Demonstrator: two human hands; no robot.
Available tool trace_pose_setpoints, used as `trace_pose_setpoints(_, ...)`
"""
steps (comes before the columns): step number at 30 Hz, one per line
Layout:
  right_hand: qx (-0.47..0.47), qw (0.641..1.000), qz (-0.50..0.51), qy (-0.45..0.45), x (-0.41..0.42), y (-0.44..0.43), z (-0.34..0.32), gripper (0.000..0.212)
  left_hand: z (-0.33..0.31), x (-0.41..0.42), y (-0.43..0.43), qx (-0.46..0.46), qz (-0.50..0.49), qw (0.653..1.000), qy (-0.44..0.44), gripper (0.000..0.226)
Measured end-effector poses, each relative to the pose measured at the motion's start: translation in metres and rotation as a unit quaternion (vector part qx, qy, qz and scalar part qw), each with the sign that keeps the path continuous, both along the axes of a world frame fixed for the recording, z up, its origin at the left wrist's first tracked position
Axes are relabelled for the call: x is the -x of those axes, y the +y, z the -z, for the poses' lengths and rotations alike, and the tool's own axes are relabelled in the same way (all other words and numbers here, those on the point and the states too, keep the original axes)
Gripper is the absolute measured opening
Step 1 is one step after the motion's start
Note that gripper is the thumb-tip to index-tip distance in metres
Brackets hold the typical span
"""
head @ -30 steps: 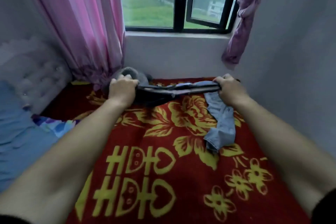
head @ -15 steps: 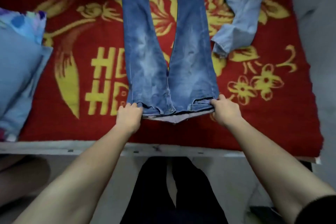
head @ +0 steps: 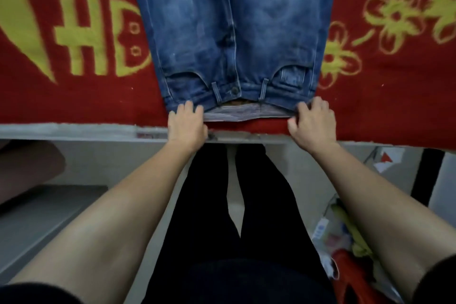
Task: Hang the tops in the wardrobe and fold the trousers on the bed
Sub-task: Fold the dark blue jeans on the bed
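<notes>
A pair of faded blue jeans [head: 234, 27] lies flat on the red bedspread [head: 370, 96], legs stretching away from me and the waistband at the near edge of the bed. A striped inner lining shows below the waistband. My left hand [head: 186, 124] pinches the waistband's left corner. My right hand [head: 312, 122] holds the right corner. The lower ends of the legs are cut off by the top of the view.
The bedspread has large yellow characters [head: 96, 32] and flowers [head: 394, 17]. The white bed frame edge [head: 74, 132] runs across below it. My black-trousered legs [head: 234, 217] stand on the floor. Colourful items [head: 345, 249] lie on the floor at right.
One second ago I held the jeans bunched up near the window. They now lie spread flat on the bed, and I have drawn the waistband toward the near edge while looking further down.
</notes>
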State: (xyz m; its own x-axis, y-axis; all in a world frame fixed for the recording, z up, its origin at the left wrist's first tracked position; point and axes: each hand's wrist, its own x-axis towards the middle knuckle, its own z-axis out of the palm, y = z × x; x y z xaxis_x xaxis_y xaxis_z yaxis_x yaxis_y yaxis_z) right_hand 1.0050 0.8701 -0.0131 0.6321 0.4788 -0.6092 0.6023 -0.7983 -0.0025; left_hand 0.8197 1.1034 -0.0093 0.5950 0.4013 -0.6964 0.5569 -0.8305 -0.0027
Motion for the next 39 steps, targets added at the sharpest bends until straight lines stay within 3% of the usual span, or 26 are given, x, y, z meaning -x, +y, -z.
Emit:
trace_pose_setpoints(4, -0.075, 0.994, -0.069, -0.027, 0.003, 0.022, 0.012, 0.038, 0.017, -0.016, -0.008, -0.004, 0.050, 0.993, -0.107, 0.028)
trace_pose_setpoints(7, -0.068, 0.991, -0.114, -0.013, 0.000, 0.041, 0.026, 0.043, 0.029, -0.033, -0.003, -0.006, 0.077, 0.991, -0.106, 0.038)
trace_pose_setpoints(13, -0.061, 0.992, -0.105, -0.014, -0.003, 0.060, 0.038, 0.037, 0.041, -0.047, -0.002, 0.000, 0.057, 0.993, -0.103, 0.051)
trace_pose_setpoints(20, -0.072, 0.991, -0.110, -0.009, -0.006, 0.049, 0.042, 0.045, 0.040, -0.053, 0.003, 0.013, 0.060, 0.993, -0.098, 0.032)
trace_pose_setpoints(24, -0.122, 0.988, -0.090, -0.038, -0.004, 0.039, 0.039, 0.029, 0.038, -0.044, 0.002, 0.001, 0.066, 0.978, -0.196, 0.020)
trace_pose_setpoints(29, -0.173, 0.974, -0.132, -0.069, -0.001, 0.021, 0.037, 0.018, 0.032, -0.027, -0.005, -0.007, 0.086, 0.954, -0.286, 0.023)
trace_pose_setpoints(33, -0.152, 0.974, -0.165, -0.034, 0.006, 0.008, 0.044, 0.021, 0.039, -0.022, -0.017, 0.016, 0.088, 0.978, -0.188, 0.025)
trace_pose_setpoints(39, -0.021, 0.993, -0.117, 0.027, 0.023, 0.012, 0.048, 0.027, 0.050, -0.027, -0.037, 0.058, 0.066, 0.996, 0.007, 0.035)
